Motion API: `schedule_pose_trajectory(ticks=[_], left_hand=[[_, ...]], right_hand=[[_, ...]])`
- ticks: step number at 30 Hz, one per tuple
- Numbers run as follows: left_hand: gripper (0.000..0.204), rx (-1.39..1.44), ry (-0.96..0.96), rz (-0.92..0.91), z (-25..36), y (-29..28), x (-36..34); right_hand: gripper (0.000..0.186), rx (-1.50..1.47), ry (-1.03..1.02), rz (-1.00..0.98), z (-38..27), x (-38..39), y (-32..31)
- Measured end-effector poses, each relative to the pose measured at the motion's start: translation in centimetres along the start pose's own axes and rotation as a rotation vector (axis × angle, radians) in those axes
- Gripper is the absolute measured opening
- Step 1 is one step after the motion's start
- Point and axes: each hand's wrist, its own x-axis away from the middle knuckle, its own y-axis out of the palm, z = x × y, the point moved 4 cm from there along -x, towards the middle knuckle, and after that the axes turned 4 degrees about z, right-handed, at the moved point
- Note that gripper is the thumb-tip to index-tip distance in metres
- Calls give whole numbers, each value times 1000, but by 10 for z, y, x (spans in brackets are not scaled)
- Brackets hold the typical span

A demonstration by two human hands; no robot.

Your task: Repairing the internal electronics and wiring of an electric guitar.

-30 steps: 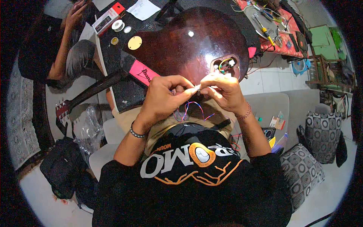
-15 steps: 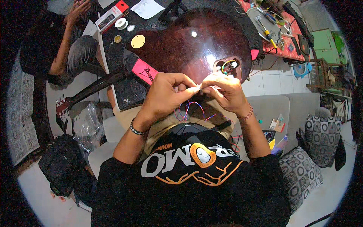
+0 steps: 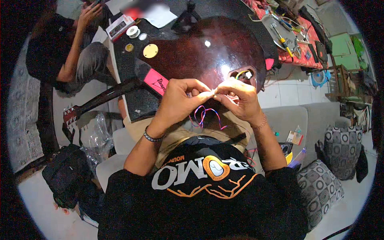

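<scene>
My left hand (image 3: 180, 102) and my right hand (image 3: 240, 100) meet at the fingertips, both pinched on a small pale piece (image 3: 213, 92), too small to make out clearly. Pink and blue wires (image 3: 206, 116) dangle just below my fingers. Behind my hands lies a dark red-brown guitar body (image 3: 192, 56), back upward, with an open cavity (image 3: 242, 76) holding wires and a white connector. Its neck (image 3: 104, 93) stretches left to the headstock (image 3: 71, 116). A pink strap piece (image 3: 156, 82) lies beside my left hand, and a round cream plate (image 3: 151, 51) rests higher up.
Another person (image 3: 54, 48) sits at the left, hands on a dark object. Solder spools (image 3: 133, 32), a box (image 3: 117, 29) and paper (image 3: 159, 18) lie on the dark tabletop. A side table (image 3: 300, 40) holds tools. A grey sofa (image 3: 292, 120), patterned cushions (image 3: 320, 188) and a black bag (image 3: 68, 176) surround me.
My hands stay pinched together, with slight finger movement. The guitar and tabletop items appear a little lower and to the right in view, and the dangling wires have shifted slightly.
</scene>
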Motion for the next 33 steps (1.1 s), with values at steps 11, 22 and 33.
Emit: schedule_pose_trajectory(ticks=[11,22,33], left_hand=[[17,-155,344,51,-8,5,13],[16,-390,808,91,-2,-5,6],[15,-414,840,-58,1,3,2]], right_hand=[[14,30,55,-5,6,10,3],[9,-8,146,-63,2,-8,2],[12,68,118,-72,1,8,-6]])
